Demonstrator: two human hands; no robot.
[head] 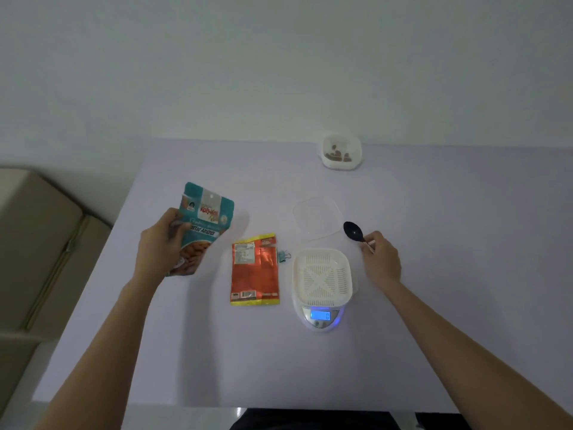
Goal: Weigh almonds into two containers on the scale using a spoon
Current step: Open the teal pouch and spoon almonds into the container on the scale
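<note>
White slotted container (322, 276) empty on the scale (321, 319); far container (341, 164) behind the scale, holding some almonds (337, 155). Left grip (161, 243) clamped on almond pouch (203, 225) left of the scale, right grip (379, 259) pinching spoon (353, 231) right of it. Seemingly half done; second fill pending.

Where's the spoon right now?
Head view, right of centre: the black spoon is pinched by the right hand, behind-right of the scale, next to the clear lid.

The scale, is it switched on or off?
On: the scale has its display glowing blue with a figure on it.
</note>
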